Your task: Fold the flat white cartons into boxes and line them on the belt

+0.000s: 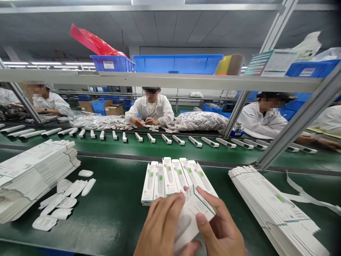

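White carton (193,217), left hand (161,227), right hand (220,227) gripping it, blue crate (177,64)

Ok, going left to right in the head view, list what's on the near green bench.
Stack of flat cartons → white plastic pieces → row of upright boxes → second stack of flat cartons → paper strips

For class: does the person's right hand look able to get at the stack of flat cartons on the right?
Probably yes. The right hand is close beside the stack of flat cartons, with only a strip of green bench between them, though it is holding a white box.
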A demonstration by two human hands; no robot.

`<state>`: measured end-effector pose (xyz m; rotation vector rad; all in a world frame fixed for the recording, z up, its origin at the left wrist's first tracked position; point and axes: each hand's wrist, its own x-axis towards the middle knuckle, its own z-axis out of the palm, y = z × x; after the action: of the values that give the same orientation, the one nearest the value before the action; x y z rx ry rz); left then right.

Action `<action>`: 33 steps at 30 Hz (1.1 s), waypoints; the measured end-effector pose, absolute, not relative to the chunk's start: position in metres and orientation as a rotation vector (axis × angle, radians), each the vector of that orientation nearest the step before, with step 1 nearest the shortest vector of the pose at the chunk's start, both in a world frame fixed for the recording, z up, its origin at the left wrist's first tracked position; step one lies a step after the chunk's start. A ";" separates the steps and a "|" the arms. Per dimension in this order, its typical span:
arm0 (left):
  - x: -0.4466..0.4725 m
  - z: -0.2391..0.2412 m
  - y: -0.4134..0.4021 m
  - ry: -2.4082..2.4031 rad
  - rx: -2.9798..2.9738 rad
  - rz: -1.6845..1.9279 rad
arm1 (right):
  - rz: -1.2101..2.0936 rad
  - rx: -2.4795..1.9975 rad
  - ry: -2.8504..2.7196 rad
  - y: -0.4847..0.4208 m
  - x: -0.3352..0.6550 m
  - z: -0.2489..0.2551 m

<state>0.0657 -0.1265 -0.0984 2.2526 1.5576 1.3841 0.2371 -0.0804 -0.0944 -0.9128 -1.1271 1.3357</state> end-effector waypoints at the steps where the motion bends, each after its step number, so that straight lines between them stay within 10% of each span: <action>1: 0.061 -0.097 -0.126 1.596 2.321 1.408 | 1.389 -0.864 -1.127 -0.076 0.236 -0.097; 11: 0.005 -0.072 -0.130 1.579 2.641 1.283 | 2.250 -0.556 -1.054 -0.045 0.230 -0.063; 33: -0.002 -0.088 -0.124 1.583 2.650 1.448 | 1.711 -0.676 -1.601 -0.046 0.200 -0.056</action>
<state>-0.0019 -0.1240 -0.0877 2.6500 1.5834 1.4484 0.2005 -0.0464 -0.0557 -0.6764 -1.6005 1.7110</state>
